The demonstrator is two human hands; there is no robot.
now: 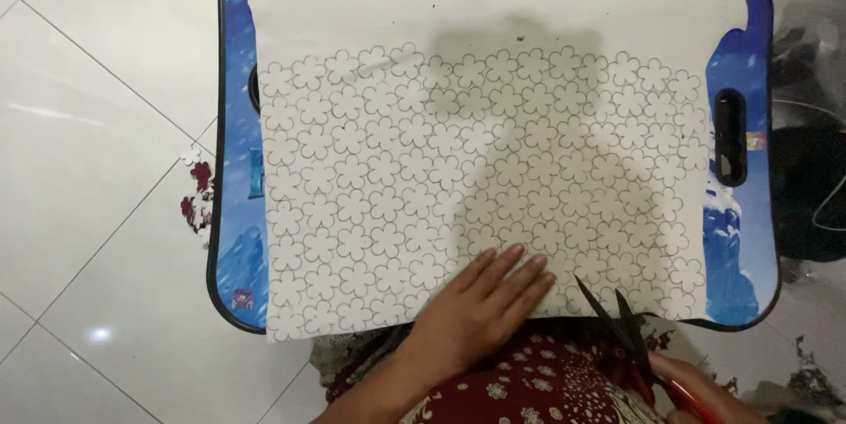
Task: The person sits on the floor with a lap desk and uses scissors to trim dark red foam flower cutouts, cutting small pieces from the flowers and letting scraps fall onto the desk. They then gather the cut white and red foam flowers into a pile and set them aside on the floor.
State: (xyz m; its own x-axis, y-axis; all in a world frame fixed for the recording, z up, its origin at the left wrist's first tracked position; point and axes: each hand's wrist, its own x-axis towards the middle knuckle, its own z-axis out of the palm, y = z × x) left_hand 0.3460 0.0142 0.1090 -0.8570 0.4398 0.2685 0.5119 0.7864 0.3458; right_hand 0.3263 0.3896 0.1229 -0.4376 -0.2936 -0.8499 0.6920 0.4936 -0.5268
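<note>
A large white paper sheet (493, 151) printed with several rows of flower outlines lies over a small blue lap table (236, 212). My left hand (480, 309) rests flat on the sheet's near edge, fingers together and pointing up to the right. At the bottom right my right hand (701, 389) grips red-handled scissors (617, 323). Their dark blades are parted and point at the paper's near edge, just right of my left fingertips.
The blue table has a black rim and an oval handle slot (730, 137) on its right side. White floor tiles (97, 168) lie to the left. Dark red patterned cloth (546, 380) covers my lap. Dark objects and a white cable (815, 177) sit at the right.
</note>
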